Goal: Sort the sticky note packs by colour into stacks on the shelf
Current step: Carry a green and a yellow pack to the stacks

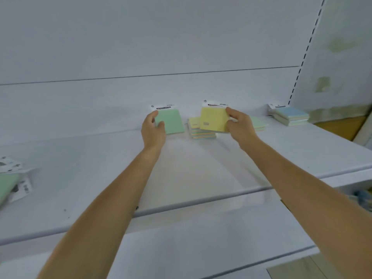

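The left hand (153,128) grips a green pack (171,121) near the back of the white shelf (201,168). The right hand (239,125) holds a yellow pack (214,119) upright above a mixed stack (201,131). A blue-topped stack (289,116) lies farther right.

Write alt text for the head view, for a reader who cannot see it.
Two bare hands reach to the back of a white shelf: the left hand holds a green sticky note pack, the right hand a yellow pack above a yellow-topped stack. A blue-topped stack sits far right, and more green packs lie at the left edge.
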Action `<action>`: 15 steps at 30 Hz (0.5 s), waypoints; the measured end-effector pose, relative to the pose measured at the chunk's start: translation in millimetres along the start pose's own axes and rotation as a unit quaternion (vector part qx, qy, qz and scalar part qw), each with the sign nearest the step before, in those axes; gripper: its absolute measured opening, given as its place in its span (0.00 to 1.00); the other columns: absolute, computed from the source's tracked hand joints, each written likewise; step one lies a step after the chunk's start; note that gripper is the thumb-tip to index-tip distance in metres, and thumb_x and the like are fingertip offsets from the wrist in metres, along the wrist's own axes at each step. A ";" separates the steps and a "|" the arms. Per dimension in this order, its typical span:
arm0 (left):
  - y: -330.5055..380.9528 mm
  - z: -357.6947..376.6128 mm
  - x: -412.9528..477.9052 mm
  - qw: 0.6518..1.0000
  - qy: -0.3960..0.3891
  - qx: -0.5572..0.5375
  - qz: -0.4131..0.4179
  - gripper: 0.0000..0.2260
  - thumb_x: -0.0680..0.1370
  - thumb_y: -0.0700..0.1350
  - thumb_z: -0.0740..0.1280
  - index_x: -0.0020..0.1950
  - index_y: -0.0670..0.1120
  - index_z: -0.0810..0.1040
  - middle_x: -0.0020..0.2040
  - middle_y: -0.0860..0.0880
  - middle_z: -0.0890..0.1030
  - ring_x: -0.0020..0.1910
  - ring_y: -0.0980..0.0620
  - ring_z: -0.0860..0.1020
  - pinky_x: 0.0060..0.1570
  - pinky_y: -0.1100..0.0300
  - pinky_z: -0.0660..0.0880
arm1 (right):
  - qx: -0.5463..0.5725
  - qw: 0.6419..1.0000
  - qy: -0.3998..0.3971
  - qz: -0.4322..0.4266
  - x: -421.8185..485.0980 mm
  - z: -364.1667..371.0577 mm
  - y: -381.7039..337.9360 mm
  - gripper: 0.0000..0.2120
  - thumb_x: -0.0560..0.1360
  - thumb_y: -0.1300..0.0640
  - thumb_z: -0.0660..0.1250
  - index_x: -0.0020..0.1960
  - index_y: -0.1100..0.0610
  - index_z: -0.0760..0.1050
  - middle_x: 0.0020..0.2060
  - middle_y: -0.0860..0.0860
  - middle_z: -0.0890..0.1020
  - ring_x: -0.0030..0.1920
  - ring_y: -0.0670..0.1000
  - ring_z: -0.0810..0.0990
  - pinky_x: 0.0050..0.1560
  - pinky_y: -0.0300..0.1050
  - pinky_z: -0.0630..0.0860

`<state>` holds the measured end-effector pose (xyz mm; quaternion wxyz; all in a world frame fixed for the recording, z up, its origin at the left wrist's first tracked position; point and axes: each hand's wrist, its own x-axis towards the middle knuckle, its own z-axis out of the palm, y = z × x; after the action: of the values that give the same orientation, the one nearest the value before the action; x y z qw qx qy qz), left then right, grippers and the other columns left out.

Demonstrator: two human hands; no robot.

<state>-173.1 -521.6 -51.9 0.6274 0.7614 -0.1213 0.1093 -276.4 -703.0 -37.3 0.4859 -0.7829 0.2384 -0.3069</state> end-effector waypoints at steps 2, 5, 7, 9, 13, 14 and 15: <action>-7.6 2.1 3.9 0.999 0.034 -0.013 -0.016 0.19 0.76 0.34 0.60 0.68 0.40 0.70 0.67 0.43 0.73 0.67 0.46 0.70 0.69 0.55 0.67 | -0.034 0.999 -0.012 0.008 17.1 10.3 -7.8 0.24 0.74 0.66 0.54 0.69 0.56 0.68 0.66 0.53 0.75 0.58 0.54 0.75 0.59 0.46 0.72; -16.3 2.7 10.4 0.997 0.066 -0.019 -0.034 0.19 0.76 0.34 0.60 0.68 0.40 0.69 0.67 0.42 0.73 0.66 0.45 0.71 0.66 0.58 0.66 | -0.075 0.996 -0.056 -0.006 38.0 25.7 -17.4 0.20 0.74 0.69 0.53 0.65 0.67 0.69 0.61 0.63 0.76 0.46 0.51 0.68 0.43 0.43 0.67; -17.9 2.9 13.6 0.996 0.068 -0.030 -0.040 0.19 0.76 0.34 0.60 0.68 0.40 0.69 0.67 0.42 0.73 0.66 0.46 0.71 0.65 0.59 0.66 | -0.123 0.989 -0.081 -0.013 48.3 34.5 -20.3 0.20 0.73 0.70 0.53 0.63 0.65 0.72 0.51 0.56 0.75 0.46 0.50 0.68 0.38 0.40 0.65; -17.3 4.3 14.9 0.996 0.067 -0.041 -0.046 0.19 0.76 0.34 0.59 0.68 0.41 0.70 0.67 0.43 0.73 0.66 0.47 0.71 0.64 0.60 0.67 | -0.181 0.979 -0.089 -0.025 55.0 41.5 -19.2 0.16 0.73 0.69 0.53 0.57 0.64 0.74 0.49 0.53 0.72 0.47 0.52 0.68 0.40 0.39 0.64; -15.6 8.3 13.2 0.997 0.056 -0.039 -0.025 0.20 0.76 0.34 0.59 0.68 0.42 0.70 0.67 0.45 0.73 0.66 0.47 0.70 0.67 0.57 0.67 | -0.298 0.950 -0.083 -0.046 58.3 49.7 -13.9 0.11 0.72 0.70 0.55 0.50 0.65 0.73 0.55 0.63 0.77 0.55 0.61 0.75 0.45 0.47 0.68; -15.4 8.5 13.1 0.998 0.055 -0.036 -0.015 0.20 0.76 0.34 0.59 0.68 0.42 0.70 0.67 0.45 0.73 0.66 0.47 0.70 0.67 0.56 0.67 | -0.311 0.946 -0.084 -0.046 59.2 51.0 -11.1 0.10 0.72 0.70 0.54 0.49 0.64 0.72 0.56 0.64 0.77 0.57 0.62 0.75 0.45 0.47 0.68; -15.3 8.2 13.0 0.998 0.055 -0.033 -0.007 0.20 0.76 0.34 0.59 0.68 0.42 0.70 0.67 0.45 0.73 0.66 0.47 0.71 0.67 0.55 0.67 | -0.319 0.942 -0.090 -0.045 61.1 52.3 -8.1 0.08 0.73 0.70 0.54 0.47 0.63 0.70 0.57 0.64 0.77 0.58 0.62 0.74 0.44 0.46 0.67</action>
<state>-155.7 -527.5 -63.5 0.6587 0.7340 -0.0849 0.1420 -195.9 -708.5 -32.4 0.2157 -0.9310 0.2436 -0.1651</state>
